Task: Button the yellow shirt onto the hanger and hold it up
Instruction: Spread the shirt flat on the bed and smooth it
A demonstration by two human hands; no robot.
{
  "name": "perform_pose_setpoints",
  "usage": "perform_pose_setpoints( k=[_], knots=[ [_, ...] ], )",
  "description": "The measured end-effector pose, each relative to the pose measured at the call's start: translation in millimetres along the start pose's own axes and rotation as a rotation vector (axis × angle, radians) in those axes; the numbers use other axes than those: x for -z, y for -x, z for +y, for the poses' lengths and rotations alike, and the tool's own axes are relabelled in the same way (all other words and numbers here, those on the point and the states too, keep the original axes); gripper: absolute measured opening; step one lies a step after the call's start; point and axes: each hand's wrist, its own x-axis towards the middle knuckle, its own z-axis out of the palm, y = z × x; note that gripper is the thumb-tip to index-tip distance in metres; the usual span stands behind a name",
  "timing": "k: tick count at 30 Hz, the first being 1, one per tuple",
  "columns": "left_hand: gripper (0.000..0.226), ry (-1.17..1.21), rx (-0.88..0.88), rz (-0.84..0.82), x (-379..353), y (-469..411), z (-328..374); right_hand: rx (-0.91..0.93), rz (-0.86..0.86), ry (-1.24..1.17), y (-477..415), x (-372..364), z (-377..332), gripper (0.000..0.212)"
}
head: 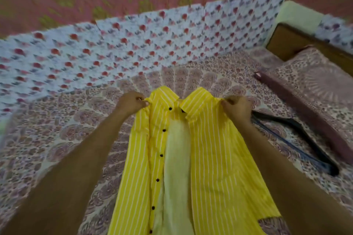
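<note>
Right of shirt (214, 158): hanger (315, 146) (black, on bedspread (76, 139))

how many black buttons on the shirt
6 buttons in a row down the shirt's front edge, collar to picture bottom; a dark spot under the collar may be another.

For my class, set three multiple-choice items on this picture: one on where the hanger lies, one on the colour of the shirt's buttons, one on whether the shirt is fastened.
1. The hanger lies: A inside the yellow shirt; B on the bed, to the shirt's right; C on a wall hook.
2. The buttons are: A white; B black; C red.
3. The shirt front is: A open; B fully buttoned; C zipped.
Key: 1B, it rests flat on the bed; 2B, dark dots line one front edge; 3A, the pale inside shows between the fronts.
</note>
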Motion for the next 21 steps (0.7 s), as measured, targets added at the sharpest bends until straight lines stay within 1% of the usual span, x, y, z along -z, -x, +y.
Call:
perform_pose_setpoints(
  k=[1,3,5,7,8,9,10,11,12,13,15,17,19,21],
  knots=[
    [0.026,0.033,0.004,0.020,-7,-21,-4,-0.002,0.037,-0.007,-14,-12,3,0.021],
    [0.017,0.124,0.043,0.055,-16,-59,-7,-0.012,0.101,-0.069,-40,-34,3,0.023],
    [0.019,0.245,0.117,0.153,-31,-103,-12,0.006,0.140,-0.154,-74,-62,3,0.023],
    [0.018,0.345,0.126,0.228,-46,-138,-16,0.004,0.138,-0.238,-106,-87,4,0.025],
    [0.015,0.348,0.097,0.225,-57,-148,-16,0.021,0.122,-0.243,-114,-99,8,0.031],
    [0.019,0.337,0.070,0.200,-69,-156,-17,0.053,0.087,-0.240,-122,-112,13,0.038],
    [0.031,0.308,0.056,0.147,-85,-162,-20,0.066,0.010,-0.217,-124,-129,20,0.043],
    [0.043,0.262,0.039,0.078,-102,-162,-22,0.064,-0.090,-0.220,-121,-145,29,0.051],
    [0.050,0.191,0.030,0.007,-125,-157,-33,0.055,-0.206,-0.211,-111,-164,45,0.062],
    [0.053,0.118,0.018,-0.050,-146,-147,-43,0.063,-0.292,-0.173,-99,-181,63,0.069],
    [0.051,0.043,0.039,-0.163,-189,-121,-72,0.112,-0.410,-0.037,-65,-206,100,0.067],
    [0.053,-0.035,0.064,-0.256,-223,-88,-104,0.141,-0.491,0.043,-30,-222,131,0.062],
    [0.055,-0.155,0.059,-0.293,-242,-52,-130,0.138,-0.588,0.182,-1,-231,155,0.067],
    [0.054,-0.204,0.027,-0.284,-249,-21,-145,0.182,-0.659,0.388,21,-235,175,0.061]
  ],
)
